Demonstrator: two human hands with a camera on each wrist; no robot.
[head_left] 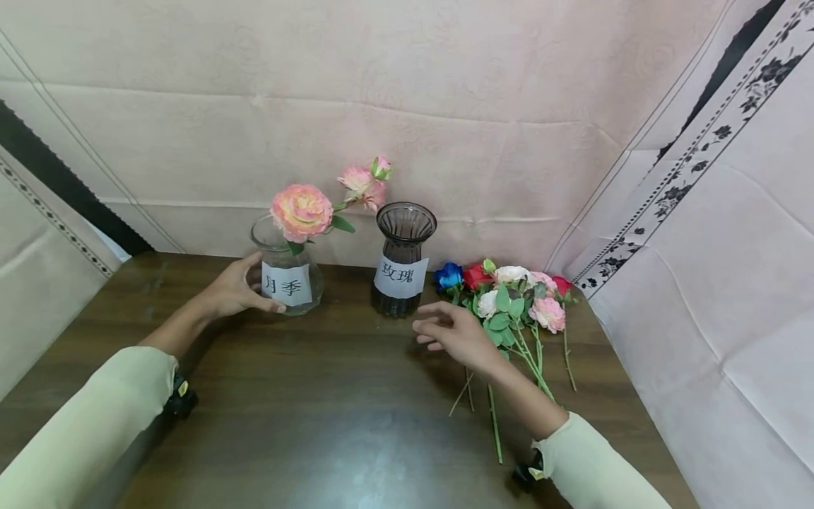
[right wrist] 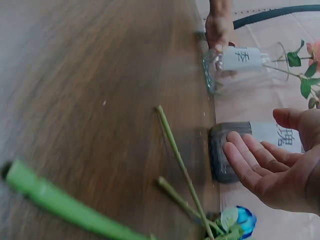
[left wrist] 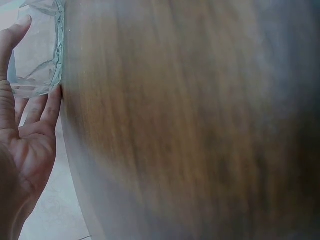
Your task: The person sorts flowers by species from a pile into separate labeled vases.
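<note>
Head view: left hand (head_left: 238,288) grips clear glass vase (head_left: 315,283), labelled 月季, near the tabletop's (head_left: 305,396) back edge, left of centre. Pink-yellow flower stem (head_left: 302,213) stands in it, blooms up and to the right. Dark ribbed glass vase (head_left: 404,247), labelled 玫瑰, right of it, same edge. Right hand (head_left: 454,336) holds nothing, fingers loosely bent, near dark vase's base. Loose flowers (head_left: 512,300), blue, red, white, pink, lie toward the right edge, stems toward the front edge.

Left wrist view: thumb and fingers on opposite sides of clear vase.

Right wrist view: palm visible, nothing in it; green stems on tabletop.
</note>
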